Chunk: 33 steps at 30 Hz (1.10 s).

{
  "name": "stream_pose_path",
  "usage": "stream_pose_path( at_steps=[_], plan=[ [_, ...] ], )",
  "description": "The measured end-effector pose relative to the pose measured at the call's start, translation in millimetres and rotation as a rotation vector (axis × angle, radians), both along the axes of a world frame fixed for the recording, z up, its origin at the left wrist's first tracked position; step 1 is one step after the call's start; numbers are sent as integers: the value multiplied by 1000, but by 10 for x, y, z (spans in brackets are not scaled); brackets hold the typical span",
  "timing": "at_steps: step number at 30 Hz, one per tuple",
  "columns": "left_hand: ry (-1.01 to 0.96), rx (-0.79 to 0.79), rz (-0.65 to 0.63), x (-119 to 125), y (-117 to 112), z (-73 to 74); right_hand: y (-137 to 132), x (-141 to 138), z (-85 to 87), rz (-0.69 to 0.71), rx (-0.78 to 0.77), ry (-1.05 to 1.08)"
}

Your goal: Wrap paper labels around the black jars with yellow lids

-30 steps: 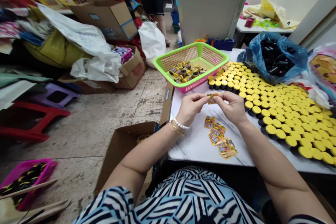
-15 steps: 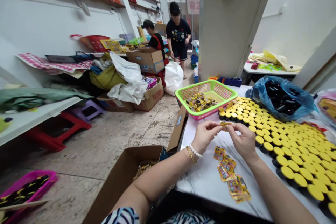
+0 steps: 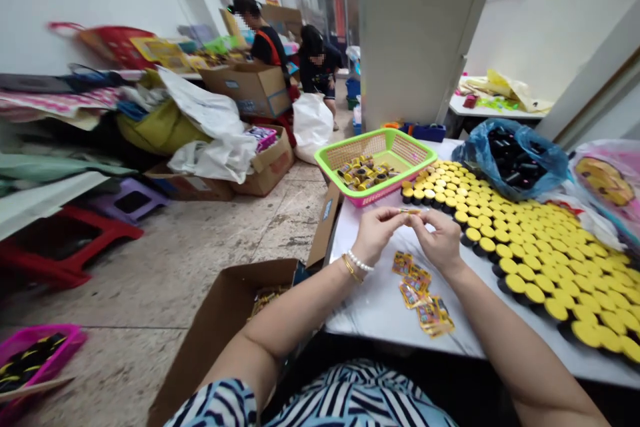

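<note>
Well, the left hand (image 3: 377, 235) and the right hand (image 3: 437, 240) pinch a small printed packet (image 3: 410, 211) between their fingertips, above the white table (image 3: 370, 300) (a slip could drop it among the loose packets (image 3: 415, 287) or yellow-capped black tubs (image 3: 530, 260)). It now sits edge-on, no longer face-up.

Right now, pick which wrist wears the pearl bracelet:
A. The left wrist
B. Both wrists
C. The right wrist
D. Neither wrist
A: the pearl bracelet sits beside a gold bangle on the wrist of the left hand, while the wrist of the right hand is bare.
</note>
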<state>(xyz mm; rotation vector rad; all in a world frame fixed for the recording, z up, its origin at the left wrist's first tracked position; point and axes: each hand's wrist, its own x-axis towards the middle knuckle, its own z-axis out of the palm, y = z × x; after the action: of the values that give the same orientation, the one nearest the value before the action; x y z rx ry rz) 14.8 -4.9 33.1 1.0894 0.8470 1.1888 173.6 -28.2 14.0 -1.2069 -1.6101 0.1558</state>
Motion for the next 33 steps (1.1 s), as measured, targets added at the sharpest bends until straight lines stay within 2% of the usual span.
stream_pose_path(
  at_steps=[5, 8, 10, 12, 14, 15, 18, 23, 25, 27, 31, 33],
  plan=[
    [37, -23, 20, -14, 91, -11, 46, 13, -13, 70, -81, -28],
    [1, -87, -20, -15, 145, -94, 104, 176, 26, 114, -126, -183],
    [-35, -151, -74, -7, 174, -169, 157, 387, 53, -45, -120, -371],
    [-69, -220, -135, -6, 211, -241, 222, 634, 60, -365, -139, -566],
    [-95, -283, -199, -24, 265, -297, 290, 840, 36, -624, -294, -726],
    [-112, -304, -225, -42, 297, -318, 318, 910, 13, -690, -378, -789],
    [-181, -371, -288, -111, 402, -360, 359, 979, -75, -707, -495, -909],
    [-297, -496, -258, -197, 503, -389, 358, 926, -151, -672, -484, -905],
    [-340, -534, -244, -207, 506, -371, 365, 906, -124, -627, -419, -800],
    [-368, -578, -243, -209, 500, -337, 367, 854, -72, -475, -324, -547],
    [-411, -652, -258, -197, 483, -278, 332, 594, -1, 87, -240, 219],
    [-438, -667, -282, -187, 474, -273, 310, 435, -19, 270, -266, 466]
  ],
)
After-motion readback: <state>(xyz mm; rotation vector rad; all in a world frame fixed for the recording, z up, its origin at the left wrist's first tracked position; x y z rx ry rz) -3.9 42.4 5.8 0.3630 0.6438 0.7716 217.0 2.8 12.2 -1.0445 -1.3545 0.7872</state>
